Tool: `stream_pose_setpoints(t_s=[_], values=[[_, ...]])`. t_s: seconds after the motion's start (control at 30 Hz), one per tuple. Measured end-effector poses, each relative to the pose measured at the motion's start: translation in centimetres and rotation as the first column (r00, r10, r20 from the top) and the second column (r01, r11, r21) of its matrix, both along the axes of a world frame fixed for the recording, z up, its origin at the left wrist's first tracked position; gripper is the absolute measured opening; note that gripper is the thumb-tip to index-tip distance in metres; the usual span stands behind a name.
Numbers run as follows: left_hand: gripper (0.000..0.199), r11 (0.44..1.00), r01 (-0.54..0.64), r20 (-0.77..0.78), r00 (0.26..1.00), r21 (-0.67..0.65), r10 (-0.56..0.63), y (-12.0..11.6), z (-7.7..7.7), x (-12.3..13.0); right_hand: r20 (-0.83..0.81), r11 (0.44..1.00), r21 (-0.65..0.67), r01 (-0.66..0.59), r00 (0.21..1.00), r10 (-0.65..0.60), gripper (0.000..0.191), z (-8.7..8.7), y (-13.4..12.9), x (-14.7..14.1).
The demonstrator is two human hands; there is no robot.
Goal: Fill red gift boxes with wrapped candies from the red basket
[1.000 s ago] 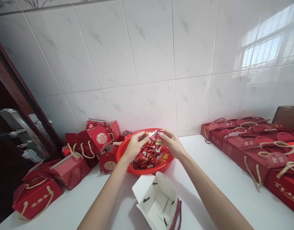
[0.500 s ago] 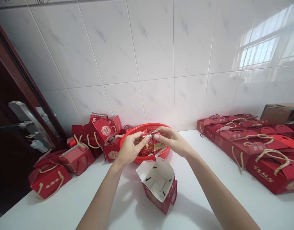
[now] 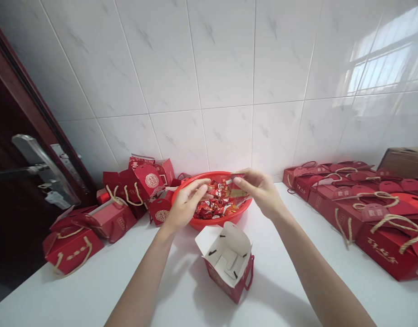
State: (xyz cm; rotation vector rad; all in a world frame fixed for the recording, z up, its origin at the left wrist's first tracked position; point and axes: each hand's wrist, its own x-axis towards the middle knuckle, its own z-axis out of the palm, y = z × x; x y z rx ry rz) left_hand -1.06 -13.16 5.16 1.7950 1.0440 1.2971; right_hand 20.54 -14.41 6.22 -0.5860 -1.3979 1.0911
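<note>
My right hand point(image 3: 261, 193) pinches the top edge of a see-through plastic packet point(image 3: 241, 194), which hangs over the right side of the red basket point(image 3: 213, 221). What is inside the packet is not clear. My left hand point(image 3: 188, 204) is over the basket's left side, thumb and fingers apart and slightly blurred, with nothing visible in it. Red-wrapped sweets point(image 3: 212, 208) lie in the basket between my hands. Just in front stands a red gift box point(image 3: 225, 279), its white-lined flaps up; no contents show inside.
Closed red boxes with rope handles point(image 3: 375, 245) stand in rows at the right. More red boxes point(image 3: 115, 220) are heaped at the left, near a door handle point(image 3: 41, 165). A cardboard box point(image 3: 402, 162) is at the far right, and a tiled wall point(image 3: 225, 136) closes off the back.
My hands have parted: the right has moved right with the packet, and the left has let go of it. More sweets show in the basket. The open box stays in place.
</note>
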Motion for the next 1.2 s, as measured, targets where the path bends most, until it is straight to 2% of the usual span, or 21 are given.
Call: stream_pose_setpoints(t_s=[0.13,0.27,0.33,0.43,0.5,0.57,0.63,0.77,0.93,1.07,1.13,1.2], values=[[0.038,0.999,-0.038,-0.123,0.992,-0.022,0.035,2.5,-1.3,-1.8,-0.065,0.993,0.039,0.114,0.992,-0.111,0.033,1.0,-0.4,1.2],[0.025,0.998,-0.025,-0.359,0.933,-0.065,0.000,5.2,-1.9,-1.5,-0.060,0.987,0.071,0.143,0.989,-0.138,0.032,1.8,-1.0,1.9],[0.028,0.991,0.072,-0.477,0.871,-0.117,-0.119,6.3,-1.7,-0.6,-0.062,0.985,0.084,0.152,0.987,-0.147,0.030,1.9,-1.1,2.0],[0.041,0.942,0.218,-0.635,0.697,-0.254,-0.332,7.5,-1.6,0.8,-0.063,0.982,0.093,0.164,0.985,-0.159,0.028,1.9,-1.2,2.1],[0.030,0.932,0.218,-0.705,0.610,-0.289,-0.362,7.9,-1.7,1.4,-0.059,0.981,0.100,0.169,0.985,-0.164,0.029,2.0,-1.2,2.3],[0.016,0.938,0.203,-0.711,0.613,-0.281,-0.345,8.0,-1.9,1.7,-0.057,0.979,0.112,0.170,0.985,-0.165,0.030,2.0,-1.2,2.4],[0.015,0.940,0.197,-0.656,0.676,-0.279,-0.337,7.7,-2.0,1.6,-0.057,0.977,0.126,0.171,0.985,-0.165,0.031,2.0,-1.2,2.6],[0.026,0.944,0.171,-0.495,0.817,-0.281,-0.295,6.1,-1.5,1.0,-0.060,0.981,0.115,0.157,0.987,-0.150,0.033,2.1,-1.2,2.6],[0.033,0.943,0.202,-0.337,0.897,-0.265,-0.287,2.6,-0.2,0.6,-0.068,0.986,0.102,0.132,0.990,-0.125,0.032,2.2,-1.5,2.3],[0.034,0.938,0.259,-0.345,0.880,-0.230,-0.327,-0.4,1.0,0.6,-0.065,0.992,0.103,0.069,0.996,-0.062,0.030,2.3,-1.9,1.7],[0.035,0.923,0.297,-0.424,0.823,-0.245,-0.377,-1.7,1.8,0.6,-0.043,0.995,0.097,0.039,0.998,-0.035,0.030,2.2,-2.2,1.4],[0.040,0.901,0.322,-0.521,0.737,-0.290,-0.431,-2.8,2.4,0.5,-0.012,0.996,0.085,0.007,1.000,-0.006,0.030,2.2,-2.5,1.0]])
